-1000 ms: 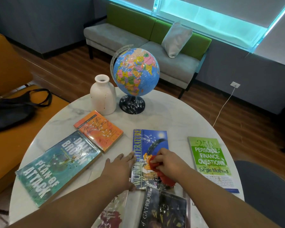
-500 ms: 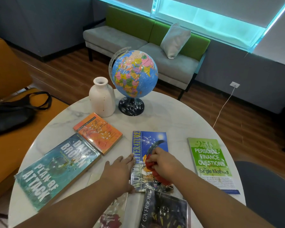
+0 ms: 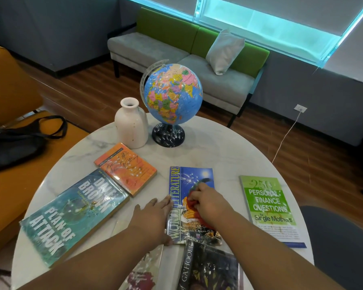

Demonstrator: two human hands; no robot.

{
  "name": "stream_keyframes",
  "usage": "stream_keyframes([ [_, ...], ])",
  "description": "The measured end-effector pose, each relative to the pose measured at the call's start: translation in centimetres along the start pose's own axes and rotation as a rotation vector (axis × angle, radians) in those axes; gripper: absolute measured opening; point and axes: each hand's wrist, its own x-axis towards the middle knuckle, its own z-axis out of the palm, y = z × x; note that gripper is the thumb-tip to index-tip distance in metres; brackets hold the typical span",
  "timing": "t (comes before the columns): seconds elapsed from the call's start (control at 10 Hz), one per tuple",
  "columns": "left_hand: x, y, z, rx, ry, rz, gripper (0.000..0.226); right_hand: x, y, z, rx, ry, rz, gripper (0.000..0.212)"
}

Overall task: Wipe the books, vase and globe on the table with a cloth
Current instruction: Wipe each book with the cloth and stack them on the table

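Note:
A blue "World Literature" book [image 3: 190, 178] lies flat at the middle of the round marble table [image 3: 218, 147]. My right hand [image 3: 210, 203] grips a bunched red cloth [image 3: 192, 203] and presses it on that cover. My left hand [image 3: 153, 216] rests flat, fingers straight, on the table against the book's spine edge. A teal "Plan of Attack" book [image 3: 71, 214] and an orange book [image 3: 126, 167] lie to the left, a green finance book [image 3: 268, 206] to the right. A white vase [image 3: 131, 124] and a globe [image 3: 173, 93] stand at the far side.
A dark "Ga'Hoole" book [image 3: 208, 268] and a pale floral book [image 3: 143, 271] lie at the near table edge between my forearms. An orange seat with a black bag [image 3: 11, 145] is on the left. A grey-green sofa [image 3: 176, 51] stands behind the table.
My right hand has slid the red cloth a little farther up the blue book's cover. My left hand has stayed at the spine edge.

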Motion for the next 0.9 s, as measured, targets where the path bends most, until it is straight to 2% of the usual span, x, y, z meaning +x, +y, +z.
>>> stream_keyframes([
  [0.1, 0.0, 0.0, 0.0, -0.009, 0.002, 0.002, 0.109, -0.7, 0.4, 0.4, 0.024, -0.058, -0.093, 0.025],
  [0.2, -0.1, 0.0, 0.0, -0.024, 0.004, 0.001, 0.110, -0.7, 1.4, 0.3, 0.030, 0.013, -0.046, 0.022],
  [0.3, -0.2, 0.1, -0.1, -0.006, -0.001, -0.001, 0.109, -1.5, 0.3, 0.8, 0.022, 0.043, -0.078, 0.018],
  [0.4, -0.3, 0.1, -0.1, 0.000, 0.004, 0.001, 0.108, -2.3, 0.1, 1.3, 0.024, 0.013, -0.121, 0.021],
  [0.5, -0.2, 0.1, -0.1, -0.010, 0.005, -0.001, 0.108, -2.0, 0.5, 1.0, 0.059, 0.028, -0.011, 0.020],
  [0.6, -0.2, 0.1, 0.0, -0.008, 0.004, -0.003, 0.109, -1.7, -0.4, 1.5, 0.111, 0.047, -0.013, 0.019],
  [0.7, -0.2, 0.1, 0.0, -0.005, 0.004, 0.000, 0.108, -1.9, -0.2, 1.6, 0.120, -0.028, -0.021, 0.024],
  [0.9, -0.2, 0.1, 0.1, -0.005, 0.001, 0.001, 0.108, -1.6, -0.3, 1.0, 0.081, 0.014, 0.014, 0.019],
])
